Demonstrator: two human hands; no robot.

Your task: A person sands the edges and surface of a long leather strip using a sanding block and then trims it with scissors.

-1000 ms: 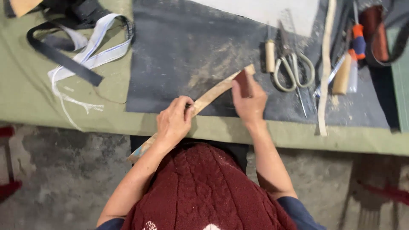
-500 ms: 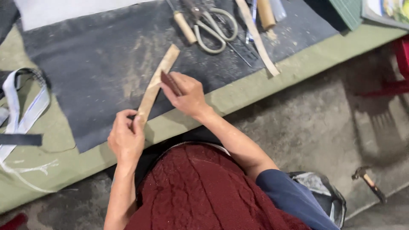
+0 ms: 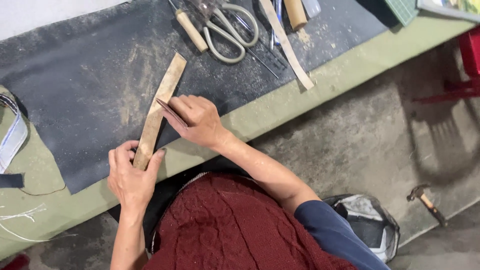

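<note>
Pinching the near end of a long tan strip [image 3: 159,107], likely leather or thin wood, the left hand [image 3: 131,177] has its grip clamped on that strip, thumb on one edge and fingers curled over the other; the strip runs away from this grip, up and slightly rightward across a dusty dark mat [image 3: 75,85], its far end lying flat near a wooden tool handle [image 3: 191,31]; the right hand [image 3: 197,119] sits just beyond and to the right of the left grip, closed on a small flat reddish-brown piece [image 3: 171,113] whose edge rests against the strip's right side about midway along it; the fingers are folded together over that piece, so its full shape cannot be told.

Farther out from the right grip, on the mat, lie pale-handled scissors [image 3: 231,33], a second narrow tan strip [image 3: 287,45] slanting down to the mat's edge, and another wooden handle [image 3: 295,12]; the mat covers an olive-green counter [image 3: 340,70], whose bare edge shows to the right of the right grip and below the left one; well left of the left grip lie white and dark webbing straps [image 3: 11,142] and loose pale threads [image 3: 22,215]; on the concrete floor [image 3: 360,150], well to the right and below both hands, a hammer [image 3: 426,200] lies near a grey bag [image 3: 367,225].
</note>
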